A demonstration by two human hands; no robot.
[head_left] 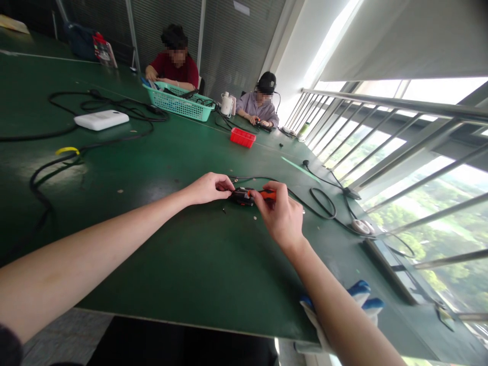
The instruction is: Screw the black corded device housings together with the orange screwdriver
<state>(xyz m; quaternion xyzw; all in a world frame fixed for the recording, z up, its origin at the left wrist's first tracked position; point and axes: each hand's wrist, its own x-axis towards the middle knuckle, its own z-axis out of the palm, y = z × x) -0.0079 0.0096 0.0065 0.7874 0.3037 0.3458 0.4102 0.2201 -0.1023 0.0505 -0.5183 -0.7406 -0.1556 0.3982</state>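
Head view: right hand [284, 216] snug round orange screwdriver [269, 194], left hand [209, 188] pinched, seemingly on black device [241, 200].

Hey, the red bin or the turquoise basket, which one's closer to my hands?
The small red bin, lying beyond your left hand and right hand. The larger turquoise basket stands farther back, before the person in dark red.

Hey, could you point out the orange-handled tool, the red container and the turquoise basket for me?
Orange-handled tool [269, 194]: head view, on its orange handle.
Red container [241, 141]: head view, on its near side wall.
Turquoise basket [180, 107]: head view, on its near side wall.
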